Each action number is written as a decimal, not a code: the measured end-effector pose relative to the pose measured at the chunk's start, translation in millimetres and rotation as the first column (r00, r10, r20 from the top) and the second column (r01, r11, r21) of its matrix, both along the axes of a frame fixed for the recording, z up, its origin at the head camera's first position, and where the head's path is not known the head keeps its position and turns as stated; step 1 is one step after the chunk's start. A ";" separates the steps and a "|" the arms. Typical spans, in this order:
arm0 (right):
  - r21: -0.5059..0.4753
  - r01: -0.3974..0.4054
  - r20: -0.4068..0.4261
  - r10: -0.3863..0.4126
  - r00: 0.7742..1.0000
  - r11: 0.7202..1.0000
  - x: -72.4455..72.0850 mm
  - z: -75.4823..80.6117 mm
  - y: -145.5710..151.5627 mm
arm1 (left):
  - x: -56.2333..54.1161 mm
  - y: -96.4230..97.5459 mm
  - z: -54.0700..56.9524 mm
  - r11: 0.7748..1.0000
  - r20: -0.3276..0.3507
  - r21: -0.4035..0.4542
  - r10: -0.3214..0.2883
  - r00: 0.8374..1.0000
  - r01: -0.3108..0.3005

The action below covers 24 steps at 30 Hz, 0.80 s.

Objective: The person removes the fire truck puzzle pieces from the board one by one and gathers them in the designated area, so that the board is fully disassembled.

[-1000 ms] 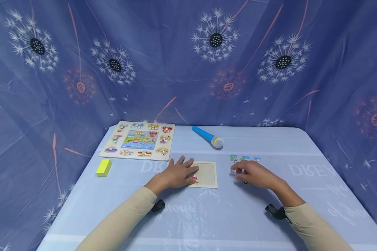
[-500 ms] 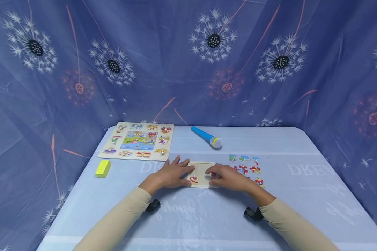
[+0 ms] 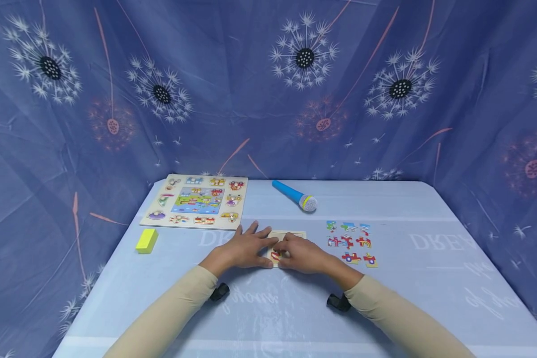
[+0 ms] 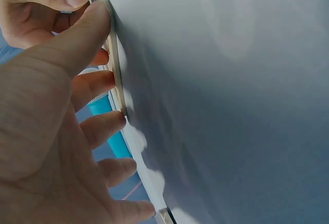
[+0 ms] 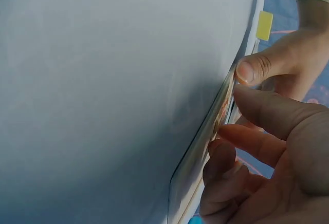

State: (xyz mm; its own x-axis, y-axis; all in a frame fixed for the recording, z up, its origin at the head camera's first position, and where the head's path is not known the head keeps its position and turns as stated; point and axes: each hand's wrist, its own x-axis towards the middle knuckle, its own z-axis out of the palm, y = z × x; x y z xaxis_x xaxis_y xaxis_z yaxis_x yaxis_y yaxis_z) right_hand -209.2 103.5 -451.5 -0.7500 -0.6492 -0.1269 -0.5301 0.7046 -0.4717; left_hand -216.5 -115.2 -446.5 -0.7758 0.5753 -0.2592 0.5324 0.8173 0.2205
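Note:
A shallow wooden puzzle tray (image 3: 299,233) lies mid-table with one red jigsaw puzzle piece (image 3: 275,255) in its near left corner. Along the tray's left side rests my left hand (image 3: 243,248), fingers spread, its thumb touching the edge in the left wrist view. Reaching in from the right, my right hand (image 3: 303,254) has thumb and index finger bent around that piece; the right wrist view shows the tips on either side of it, other fingers curled. Several loose puzzle pieces (image 3: 346,242) lie in rows to the right of the tray.
A wooden knob puzzle board (image 3: 246,201) lies at the back left, with a yellow block (image 3: 146,241) in front of it. Behind the tray is a blue toy microphone (image 3: 293,194). A patterned blue curtain (image 3: 232,89) encloses the table's back and sides.
My right hand has moved left from the loose pieces to the piece in the tray, uncovering the rows. My left hand has stayed nearly still at the tray's left side.

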 end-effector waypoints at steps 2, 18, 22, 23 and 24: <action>-0.002 -0.004 0.004 0.004 1.000 1.000 -0.9 -0.1 -1.0 | -0.1 0.2 0.0 1.000 0.002 -0.002 0.000 1.000 0.000; -0.144 0.090 0.067 -0.081 0.994 0.985 -4.6 -7.0 -7.0 | 0.0 5.4 1.6 1.000 0.001 -0.006 -0.019 1.000 0.019; -0.153 0.100 0.064 -0.091 0.994 0.983 -5.5 -7.3 -7.2 | 0.2 5.0 1.8 1.000 -0.003 -0.006 -0.019 1.000 0.019; -0.152 0.100 0.064 -0.092 0.994 0.983 -5.9 -7.7 -7.1 | 0.3 4.9 2.0 1.000 -0.001 -0.005 -0.017 1.000 0.017; -0.149 0.101 0.062 -0.092 0.994 0.984 -6.2 -8.1 -6.9 | 0.3 5.0 2.1 1.000 0.001 -0.004 -0.015 1.000 0.015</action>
State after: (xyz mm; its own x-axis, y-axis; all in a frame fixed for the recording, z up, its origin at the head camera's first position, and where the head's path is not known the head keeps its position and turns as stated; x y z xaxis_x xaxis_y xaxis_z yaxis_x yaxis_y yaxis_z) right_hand -215.4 96.7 -459.6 -0.8047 -0.5889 -0.0748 -0.4335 0.6691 -0.6037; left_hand -216.2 -110.2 -444.4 -0.7673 0.5855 -0.2618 0.5441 0.8103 0.2175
